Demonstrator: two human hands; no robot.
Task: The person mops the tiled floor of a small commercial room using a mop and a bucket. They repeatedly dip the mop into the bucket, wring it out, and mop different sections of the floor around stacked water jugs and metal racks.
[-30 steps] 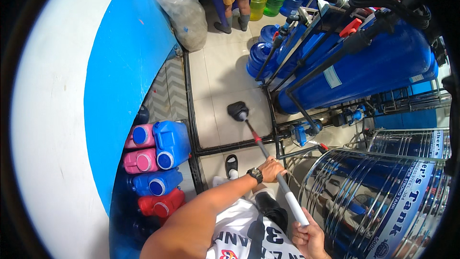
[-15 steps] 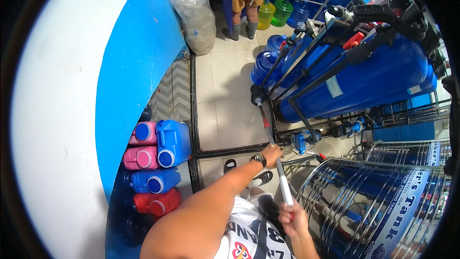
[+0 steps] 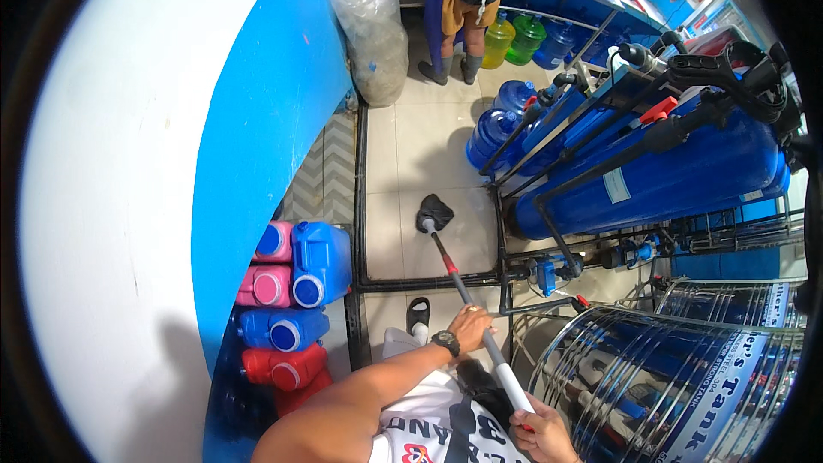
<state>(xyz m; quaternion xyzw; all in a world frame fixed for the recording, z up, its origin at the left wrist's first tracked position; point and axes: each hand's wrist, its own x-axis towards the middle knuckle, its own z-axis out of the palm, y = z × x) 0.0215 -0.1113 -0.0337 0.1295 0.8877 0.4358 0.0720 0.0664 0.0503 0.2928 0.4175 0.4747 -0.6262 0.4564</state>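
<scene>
A mop (image 3: 457, 283) slants across the middle of the view, its dark head (image 3: 435, 212) resting on the tiled floor (image 3: 390, 244). Wrapped round the grey part of its handle is my left hand (image 3: 471, 329), with a watch on the wrist. Lower down, my right hand (image 3: 542, 429) grips the white end of the same handle. The mop head lies inside the stretch of floor framed by black pipes, apart from the pipe along its right side.
Coloured jugs (image 3: 296, 287) are stacked at left. Blue cylinders (image 3: 651, 163) and steel tanks (image 3: 660, 377) line the right. Black pipes (image 3: 429, 285) cross the floor. Farther off, a person (image 3: 463, 17) stands by a bulging clear bag (image 3: 373, 39) and large water bottles (image 3: 525, 39).
The mop head has moved left and nearer to me, away from the right-hand pipe. My left hand has shifted slightly left and down with the handle; both hands keep their grip.
</scene>
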